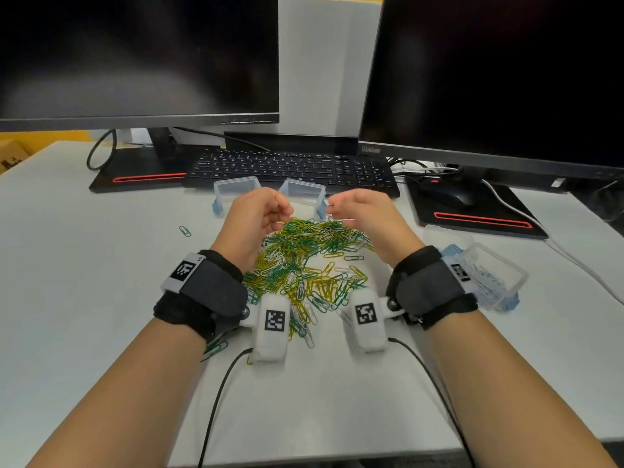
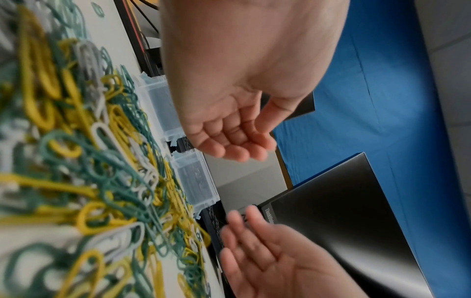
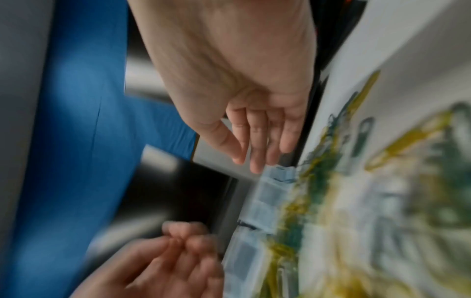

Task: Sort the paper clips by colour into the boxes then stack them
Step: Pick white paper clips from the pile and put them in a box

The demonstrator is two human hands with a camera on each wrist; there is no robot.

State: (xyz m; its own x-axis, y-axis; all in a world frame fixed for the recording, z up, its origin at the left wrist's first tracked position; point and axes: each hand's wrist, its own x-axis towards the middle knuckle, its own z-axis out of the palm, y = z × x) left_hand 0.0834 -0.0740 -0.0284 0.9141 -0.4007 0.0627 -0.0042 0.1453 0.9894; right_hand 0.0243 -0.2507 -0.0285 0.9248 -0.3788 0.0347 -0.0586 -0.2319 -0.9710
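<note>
Mixed green, yellow and white paper clips [image 1: 304,265] lay heaped on the tabletop [image 1: 101,298] just in front of two empty clear boxes [image 1: 236,189], a third box [image 1: 489,275] with white clips lying right of the heap. Left hand [image 1: 258,214] and right hand [image 1: 363,211] hovered over the heap's far edge, fingers loosely curled and grasping nothing. Judged light, wiry and prone to interlock, clips want fingertip pinching singly; only the wrist views showed bare palms, only the head view the third box
</note>
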